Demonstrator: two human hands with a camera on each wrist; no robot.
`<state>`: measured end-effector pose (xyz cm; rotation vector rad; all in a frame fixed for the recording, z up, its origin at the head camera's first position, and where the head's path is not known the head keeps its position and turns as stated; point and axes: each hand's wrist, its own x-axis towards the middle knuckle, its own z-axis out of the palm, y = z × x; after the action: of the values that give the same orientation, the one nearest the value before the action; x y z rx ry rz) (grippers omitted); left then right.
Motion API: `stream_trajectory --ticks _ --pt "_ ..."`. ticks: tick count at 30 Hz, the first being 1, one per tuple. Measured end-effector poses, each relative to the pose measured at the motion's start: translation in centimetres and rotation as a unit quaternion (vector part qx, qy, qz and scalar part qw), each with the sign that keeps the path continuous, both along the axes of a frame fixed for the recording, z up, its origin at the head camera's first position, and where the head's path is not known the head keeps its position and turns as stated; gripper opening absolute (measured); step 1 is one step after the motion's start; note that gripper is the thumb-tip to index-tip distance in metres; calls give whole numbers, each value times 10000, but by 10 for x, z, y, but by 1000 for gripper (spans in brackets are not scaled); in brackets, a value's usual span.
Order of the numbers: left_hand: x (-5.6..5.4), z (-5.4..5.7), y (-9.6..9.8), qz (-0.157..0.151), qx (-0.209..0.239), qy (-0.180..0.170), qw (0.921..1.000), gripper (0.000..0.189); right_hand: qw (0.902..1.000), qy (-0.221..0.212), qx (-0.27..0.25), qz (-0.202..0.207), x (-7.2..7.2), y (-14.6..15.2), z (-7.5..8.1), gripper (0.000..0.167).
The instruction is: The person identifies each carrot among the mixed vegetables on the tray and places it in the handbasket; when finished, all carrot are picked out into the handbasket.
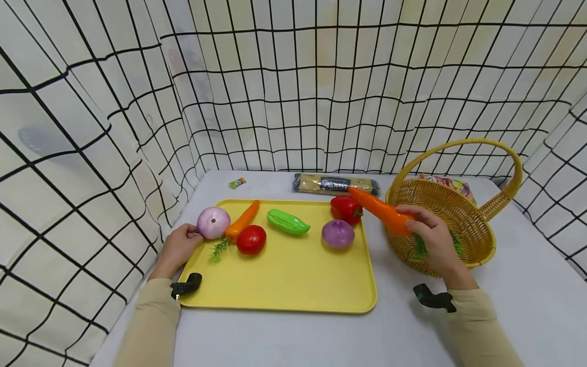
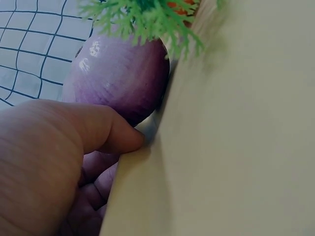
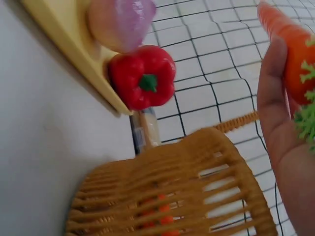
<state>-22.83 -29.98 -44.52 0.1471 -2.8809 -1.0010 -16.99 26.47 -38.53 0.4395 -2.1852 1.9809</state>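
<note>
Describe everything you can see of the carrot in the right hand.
The carrot is bright orange, smooth and slightly glossy, perhaps plastic, with faint ridges near its tapered tip. Feathery green fronds show at its thick end. The right hand grips it near that end, holding it aloft, tip pointing away from the person and to the left. In the head view it overlaps the left side of the wicker basket. Only the hand plainly touches it.

In the dim left wrist view, the onion glints.
</note>
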Motion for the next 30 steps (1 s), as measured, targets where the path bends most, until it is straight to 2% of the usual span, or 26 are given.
stream_trajectory --ticks 6,12,19,30 --pt "0 3 1 -46 -11 20 10000 35 9974 41 -621 351 5 22 5 35" --pt "1 4 1 -22 -2 -89 10000 35 9908 208 -1316 220 4 44 6 36" --pt "0 2 1 1 91 -123 9999 36 9901 366 -1153 -709 2 60 1 27" --pt "0 1 0 -1 112 -157 9998 37 9860 500 -1386 -783 5 82 -5 24"
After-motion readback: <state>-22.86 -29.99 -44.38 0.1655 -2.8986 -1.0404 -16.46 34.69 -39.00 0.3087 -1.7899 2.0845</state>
